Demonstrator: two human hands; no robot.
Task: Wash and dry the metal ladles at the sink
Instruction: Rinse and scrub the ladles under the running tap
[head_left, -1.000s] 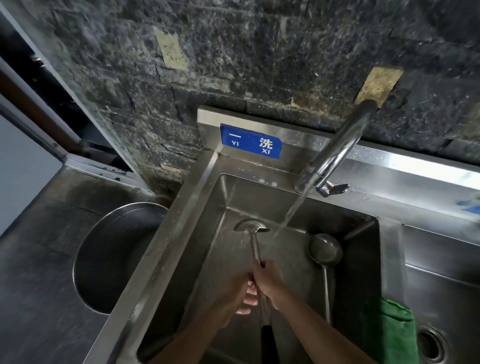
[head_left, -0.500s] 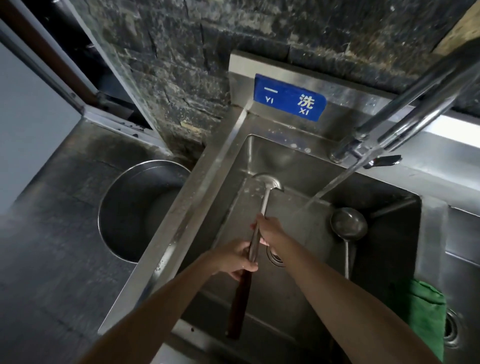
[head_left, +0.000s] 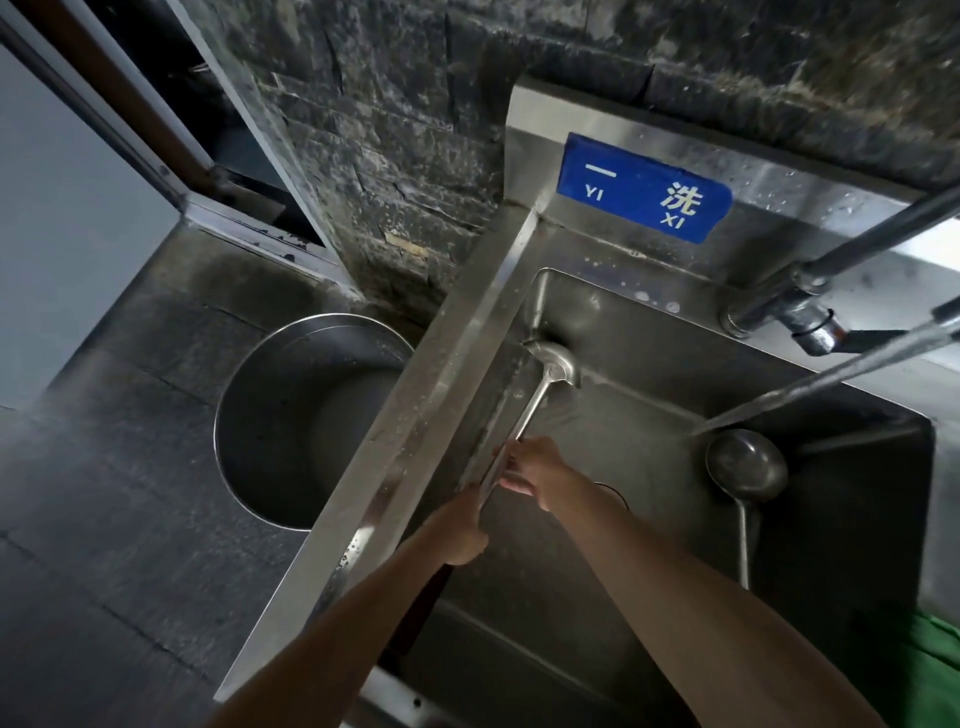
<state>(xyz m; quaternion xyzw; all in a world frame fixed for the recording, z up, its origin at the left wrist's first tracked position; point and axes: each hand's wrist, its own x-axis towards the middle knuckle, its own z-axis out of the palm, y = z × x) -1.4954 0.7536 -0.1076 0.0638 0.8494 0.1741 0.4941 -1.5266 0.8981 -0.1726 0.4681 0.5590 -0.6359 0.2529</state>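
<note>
Both my hands hold a long metal ladle (head_left: 540, 387) inside the steel sink (head_left: 457, 374). Its bowl points toward the sink's far left corner, and its dark handle end runs down under my left forearm. My left hand (head_left: 460, 525) grips the shaft low down. Just above it, my right hand (head_left: 535, 467) is wrapped around the same shaft. A second ladle (head_left: 745, 465) lies at the sink's right side, bowl up, where the water stream (head_left: 810, 384) from the tap (head_left: 810, 322) lands beside it.
A large round steel pot (head_left: 306, 415) stands on the dark counter left of the sink. A green cloth (head_left: 935, 670) hangs at the lower right. A blue sign (head_left: 644, 189) is fixed on the sink's back wall. Dark stone wall behind.
The held ladle has swung left, out of the water stream, toward the sink's far left corner. My view has shifted closer and to the left.
</note>
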